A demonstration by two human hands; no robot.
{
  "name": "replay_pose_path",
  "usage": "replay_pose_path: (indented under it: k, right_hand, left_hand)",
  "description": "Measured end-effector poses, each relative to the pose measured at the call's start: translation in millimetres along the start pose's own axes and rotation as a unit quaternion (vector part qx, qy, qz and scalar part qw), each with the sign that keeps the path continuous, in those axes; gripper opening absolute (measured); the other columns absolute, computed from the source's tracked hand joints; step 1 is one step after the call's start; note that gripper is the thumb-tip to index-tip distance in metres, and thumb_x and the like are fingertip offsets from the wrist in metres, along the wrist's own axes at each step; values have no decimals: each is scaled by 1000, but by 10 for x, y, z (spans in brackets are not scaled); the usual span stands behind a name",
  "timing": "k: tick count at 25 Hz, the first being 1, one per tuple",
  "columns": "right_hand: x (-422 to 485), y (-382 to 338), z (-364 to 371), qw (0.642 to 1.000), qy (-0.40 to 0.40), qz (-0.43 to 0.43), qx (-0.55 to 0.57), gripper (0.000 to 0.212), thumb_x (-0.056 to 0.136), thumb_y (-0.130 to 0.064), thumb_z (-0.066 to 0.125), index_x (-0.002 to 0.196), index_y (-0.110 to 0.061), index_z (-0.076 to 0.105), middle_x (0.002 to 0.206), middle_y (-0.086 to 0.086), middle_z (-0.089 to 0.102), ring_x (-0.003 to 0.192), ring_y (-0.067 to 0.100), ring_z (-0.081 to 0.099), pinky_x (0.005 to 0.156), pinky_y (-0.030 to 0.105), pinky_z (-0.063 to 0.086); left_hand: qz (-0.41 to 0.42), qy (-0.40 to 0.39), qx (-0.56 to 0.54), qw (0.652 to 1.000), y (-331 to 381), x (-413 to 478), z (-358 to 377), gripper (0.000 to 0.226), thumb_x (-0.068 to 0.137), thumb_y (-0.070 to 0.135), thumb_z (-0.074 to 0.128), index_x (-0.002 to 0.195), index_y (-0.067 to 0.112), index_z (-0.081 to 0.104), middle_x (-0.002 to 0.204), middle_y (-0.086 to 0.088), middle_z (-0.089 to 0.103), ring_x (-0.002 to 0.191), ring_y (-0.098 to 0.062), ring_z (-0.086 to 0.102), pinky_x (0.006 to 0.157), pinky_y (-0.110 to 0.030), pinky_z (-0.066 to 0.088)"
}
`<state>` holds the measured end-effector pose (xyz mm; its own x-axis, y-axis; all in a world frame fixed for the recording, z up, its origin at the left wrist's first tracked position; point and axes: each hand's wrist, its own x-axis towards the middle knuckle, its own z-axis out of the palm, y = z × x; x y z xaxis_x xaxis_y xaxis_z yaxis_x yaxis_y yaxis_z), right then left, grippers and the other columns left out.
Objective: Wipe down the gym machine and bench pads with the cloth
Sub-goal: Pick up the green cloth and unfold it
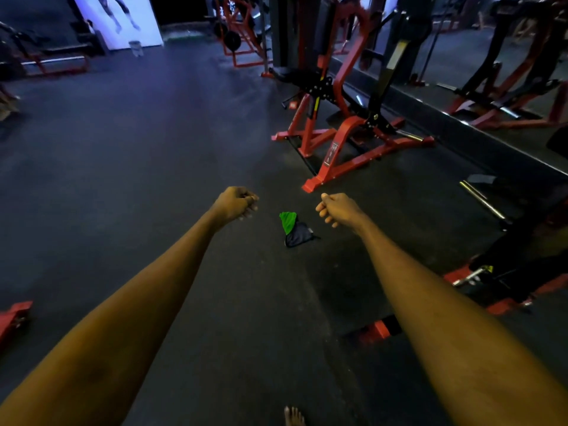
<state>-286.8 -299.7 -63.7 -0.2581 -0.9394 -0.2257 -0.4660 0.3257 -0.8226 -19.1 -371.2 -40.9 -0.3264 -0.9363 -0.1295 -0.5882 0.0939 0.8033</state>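
Off to the left, the left grip [238, 203] hangs over the floor [138, 155] at the end of a straight arm, fingers curled tight into the palm and holding nothing. Just right of it, between both hands, the cloth [293, 229] lies crumpled on the floor, green fold over dark, touched by neither. It looks set down there for picking up, so wiping has probably not begun. Next comes the right grip [336, 208], likewise curled closed and empty, thumb lying along the fingers. Beyond it stands the red machine [338, 133] with its black pads, and at the far right a dark bench [528, 250] sits low, mostly in shadow.
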Motion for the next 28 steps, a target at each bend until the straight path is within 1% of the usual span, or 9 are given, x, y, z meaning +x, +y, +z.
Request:
replay_pose_path:
  k: [2, 7, 11, 13, 17, 19, 20, 23, 28]
  right_hand:
    - [487, -80, -20, 1000, -1, -1, 0, 43, 109, -32, 37, 76, -17, 61, 70, -2, 59, 57, 12, 53, 48, 24, 41]
    - [1516, -232, 23, 1000, -12, 15, 6, 43, 109, -30, 36, 75, -18, 59, 70, -2, 58, 56, 11, 51, 48, 24, 40]
    - [2508, -290, 64, 999, -4, 38, 5, 42, 109, -29, 36, 75, -18, 58, 70, -2, 57, 56, 11, 50, 49, 25, 40]
    - [2999, -320, 95, 999, 4, 51, 1, 41, 108, -28, 37, 75, -18, 59, 71, -2, 58, 57, 11, 50, 49, 25, 40]
    - [3953, -419, 218, 996, -7, 84, 3, 39, 108, -26, 37, 76, -19, 58, 72, -2, 57, 57, 10, 49, 51, 24, 39]
    - [4426, -428, 268, 995, -9, 100, 16, 38, 108, -25, 37, 76, -19, 57, 72, -2, 56, 57, 10, 49, 51, 25, 38]
    - [4646, -423, 284, 994, -10, 110, 22, 38, 108, -25, 38, 76, -19, 56, 72, -2, 55, 57, 10, 48, 52, 24, 38]
    - [5277, -299, 357, 990, -24, 138, 30, 38, 109, -24, 37, 76, -19, 56, 71, -2, 54, 56, 10, 46, 52, 24, 37]
    - [6590, 165, 507, 977, -42, 196, 70, 39, 109, -23, 38, 73, -18, 53, 68, -1, 49, 53, 11, 41, 51, 23, 32]
  left_hand:
    - [-4, 1, 2, 1000, 1, 509, -59, 24, 106, 12, 45, 115, 1, 64, 98, -12, 70, 71, -17, 64, 65, -27, 51]
    - [-9, -14, -5, 1000, -85, 1653, -138, 23, 106, 14, 46, 114, 2, 64, 94, -8, 70, 71, -17, 65, 66, -28, 53]
    - [-3, -27, -4, 1000, -233, 2769, -164, 22, 105, 12, 47, 112, 2, 65, 93, -10, 69, 57, -7, 64, 55, -20, 50]
    - [3, -33, -8, 999, -303, 3299, -183, 22, 105, 11, 46, 112, 3, 65, 93, -10, 69, 57, -7, 64, 54, -19, 50]
    - [-18, -76, -2, 997, -475, 4356, -234, 22, 105, 11, 45, 112, 4, 65, 85, -3, 68, 57, -5, 64, 55, -20, 51]
    - [-31, -94, -1, 995, -529, 4910, -227, 23, 105, 11, 45, 113, 2, 65, 85, -5, 69, 57, -7, 64, 56, -22, 51]
    - [-37, -99, -9, 994, -530, 5160, -202, 23, 105, 11, 45, 113, 2, 65, 83, -4, 68, 54, -5, 64, 55, -21, 50]
    - [-49, -111, -7, 993, -557, 5822, -107, 22, 105, 7, 42, 113, 3, 63, 79, -1, 65, 45, 1, 60, 46, -15, 46]
    - [-77, -124, 9, 989, -878, 7145, 181, 25, 104, 7, 43, 114, -1, 65, 79, -1, 67, 47, 0, 60, 51, -20, 48]
